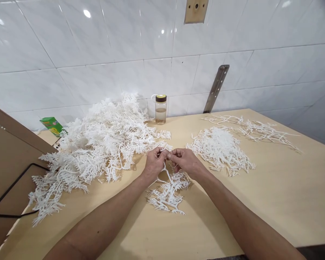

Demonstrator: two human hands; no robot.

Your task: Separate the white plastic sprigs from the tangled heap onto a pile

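Note:
My left hand (155, 161) and my right hand (184, 161) meet at the middle of the table, thumbs and fingers pinched close together. Between them is a white plastic artificial branch (166, 195), whose forked stem and feathery sprigs hang down toward me and rest on the table. The fingertips hide the exact spot they grip. Left of my hands rises a big heap of white feathery branches (103, 133). On the right lies a lower pile of small white sprigs (220, 148), near my right hand but apart from it.
Bare white stems (257, 130) lie at the back right of the wooden table (281, 195). A water bottle (160, 110) stands by the tiled wall. At the left are a green box (52, 125) and a brown board (13, 155) with a black wire frame (9, 189).

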